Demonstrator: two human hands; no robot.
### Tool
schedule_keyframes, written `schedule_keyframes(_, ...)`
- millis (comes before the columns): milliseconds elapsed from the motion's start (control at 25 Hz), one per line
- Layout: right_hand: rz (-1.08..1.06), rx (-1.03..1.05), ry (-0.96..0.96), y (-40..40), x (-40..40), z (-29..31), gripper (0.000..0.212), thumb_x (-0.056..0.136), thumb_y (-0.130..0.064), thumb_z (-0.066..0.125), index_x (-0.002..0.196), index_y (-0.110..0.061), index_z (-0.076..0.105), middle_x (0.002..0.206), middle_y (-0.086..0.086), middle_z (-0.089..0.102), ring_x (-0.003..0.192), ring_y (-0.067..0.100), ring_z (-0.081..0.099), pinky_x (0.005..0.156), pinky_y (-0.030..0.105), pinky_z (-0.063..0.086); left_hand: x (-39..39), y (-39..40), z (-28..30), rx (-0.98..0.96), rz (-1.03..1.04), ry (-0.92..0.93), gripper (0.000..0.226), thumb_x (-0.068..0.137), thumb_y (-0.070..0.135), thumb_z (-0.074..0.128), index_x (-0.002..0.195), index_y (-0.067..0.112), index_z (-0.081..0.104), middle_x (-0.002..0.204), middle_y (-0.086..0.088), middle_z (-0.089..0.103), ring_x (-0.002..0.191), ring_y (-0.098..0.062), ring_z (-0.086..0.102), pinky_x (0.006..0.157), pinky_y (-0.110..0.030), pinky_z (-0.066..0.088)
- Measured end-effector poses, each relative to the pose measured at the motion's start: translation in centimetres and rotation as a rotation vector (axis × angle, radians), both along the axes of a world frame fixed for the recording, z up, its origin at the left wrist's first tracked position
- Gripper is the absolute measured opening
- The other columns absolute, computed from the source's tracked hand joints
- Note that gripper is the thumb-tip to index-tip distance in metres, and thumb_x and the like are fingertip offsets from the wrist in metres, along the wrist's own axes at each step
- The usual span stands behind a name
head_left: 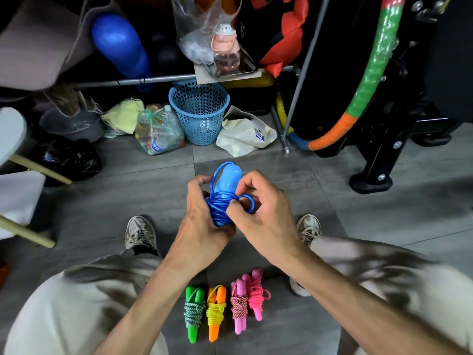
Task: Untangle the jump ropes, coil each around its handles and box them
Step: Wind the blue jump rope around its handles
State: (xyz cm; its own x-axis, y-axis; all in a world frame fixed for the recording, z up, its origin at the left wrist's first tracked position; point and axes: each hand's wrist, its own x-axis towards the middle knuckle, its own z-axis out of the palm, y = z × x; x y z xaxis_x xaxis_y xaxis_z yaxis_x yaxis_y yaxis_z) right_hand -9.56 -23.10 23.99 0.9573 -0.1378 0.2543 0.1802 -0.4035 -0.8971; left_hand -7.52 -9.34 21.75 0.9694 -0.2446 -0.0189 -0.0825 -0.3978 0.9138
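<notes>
Standing against the clutter at the back of the room is a blue perforated basket (pixel 199 112); from the head camera I cannot make out what, if anything, lies inside it beyond a pale shape behind the mesh. Beside it on the left sits a clear plastic bag (pixel 158 129) stuffed with empty bottles, and on the right a crumpled cream bag (pixel 244 135). Above the basket a tray (pixel 231 70) carries a small pink-capped bottle (pixel 226 51). No box shows anywhere in this view. Nearer, over the grey tiled floor (pixel 358 213), the person's left hand (pixel 202 213) is wrapped around the lower part of the blue jump rope (pixel 222 198), fingers curled tight on the bundled handles and coils. The right hand (pixel 261 203) has its fingers bent in, pinching a loop of the blue cord at the side of the bundle, with 1 small loop poking out past the fingertips. A pale blue handle end rises above both hands. Down between the person's knees, 4 wound ropes lie side by side on the floor: the green rope (pixel 194 312), the orange rope (pixel 215 312), the pink speckled rope (pixel 240 306) and the hot-pink rope (pixel 256 294), the last 2 touching.
</notes>
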Motion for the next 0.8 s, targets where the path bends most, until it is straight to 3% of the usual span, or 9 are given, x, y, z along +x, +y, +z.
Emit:
schedule_keyframes(80, 0.099, 0.098, 0.038, 0.1, -0.1, -0.1, 0.024, 0.076, -0.008, 0.072, 0.091, -0.016, 0.054, 0.074, -0.008, 0.065, 0.064, 0.009, 0.058, 0.064, 0.030, 0.050, 0.1, 0.4, 0.2, 0.000, -0.012, -0.026, 0.076, 0.058, 0.035, 0.065, 0.121, 0.041, 0.023, 0.117, -0.005, 0.051, 0.082, -0.018, 0.064, 0.063, -0.033, 0.049)
schedule_keyframes(160, 0.207, 0.109, 0.071, 0.0, -0.3, -0.2, 0.035, 0.074, -0.009, 0.077, 0.099, -0.015, 0.054, 0.080, -0.007, 0.066, 0.069, 0.007, 0.060, 0.068, 0.024, 0.049, 0.2, 0.9, 0.4, 0.040, -0.032, -0.078, 0.078, 0.054, 0.038, 0.057, 0.126, 0.037, 0.027, 0.120, -0.002, 0.045, 0.102, -0.017, 0.055, 0.079, -0.031, 0.048)
schedule_keyframes(280, 0.318, 0.104, 0.036, -0.5, -0.1, 0.2, 0.035, 0.077, -0.010, 0.076, 0.103, -0.015, 0.054, 0.075, 0.006, 0.059, 0.066, 0.021, 0.055, 0.065, 0.035, 0.048, 0.4, 1.7, 0.9, 0.114, -0.093, -0.220, 0.084, 0.060, 0.036, 0.058, 0.139, 0.028, 0.030, 0.119, 0.005, 0.040, 0.116, -0.012, 0.039, 0.099, -0.026, 0.038)
schedule_keyframes(360, 0.306, 0.136, -0.007, -0.8, 0.4, 0.5, 0.023, 0.084, -0.011, 0.068, 0.102, -0.014, 0.054, 0.071, 0.006, 0.057, 0.063, 0.026, 0.052, 0.063, 0.040, 0.046, 0.2, 1.7, 1.1, -0.085, -0.192, -0.088, 0.077, 0.072, 0.037, 0.056, 0.144, 0.029, 0.032, 0.119, 0.007, 0.041, 0.123, -0.013, 0.039, 0.104, -0.027, 0.034)
schedule_keyframes(440, 0.303, 0.172, -0.016, -0.7, 0.6, 0.8, 0.016, 0.090, -0.014, 0.062, 0.101, -0.013, 0.051, 0.067, 0.002, 0.060, 0.059, 0.025, 0.050, 0.059, 0.041, 0.046, 0.0, 1.5, 1.1, -0.354, -0.175, 0.059, 0.050, 0.087, 0.035, 0.051, 0.136, 0.023, 0.049, 0.118, 0.001, 0.050, 0.118, -0.010, 0.048, 0.101, -0.029, 0.036)
schedule_keyframes(520, 0.292, 0.130, -0.051, -0.2, 0.5, 0.9, 0.017, 0.092, -0.019, 0.063, 0.098, -0.010, 0.050, 0.064, -0.002, 0.063, 0.055, 0.019, 0.051, 0.056, 0.041, 0.046, -0.2, 1.0, 1.4, -0.488, -0.087, 0.085, 0.027, 0.093, 0.029, 0.047, 0.113, 0.022, 0.063, 0.105, -0.004, 0.060, 0.099, -0.010, 0.057, 0.089, -0.029, 0.042)
schedule_keyframes(680, 0.234, 0.028, -0.126, 0.0, 1.0, 0.4, 0.017, 0.090, -0.021, 0.068, 0.089, -0.011, 0.055, 0.055, -0.003, 0.058, 0.048, 0.013, 0.045, 0.050, 0.038, 0.043, -0.2, 1.0, 1.4, -0.620, 0.037, 0.086, 0.018, 0.089, 0.014, 0.061, 0.107, 0.012, 0.055, 0.088, -0.006, 0.068, 0.079, -0.015, 0.063, 0.071, -0.024, 0.052)
schedule_keyframes(800, 0.208, -0.120, -0.229, -0.7, 1.5, 0.7, 0.014, 0.084, -0.018, 0.074, 0.078, -0.010, 0.064, 0.056, -0.004, 0.051, 0.051, 0.007, 0.040, 0.054, 0.020, 0.033, 0.1, 1.3, 1.3, -0.611, 0.067, 0.118, 0.012, 0.081, 0.012, 0.062, 0.091, 0.015, 0.067, 0.085, -0.008, 0.071, 0.078, -0.019, 0.065, 0.071, -0.027, 0.054)
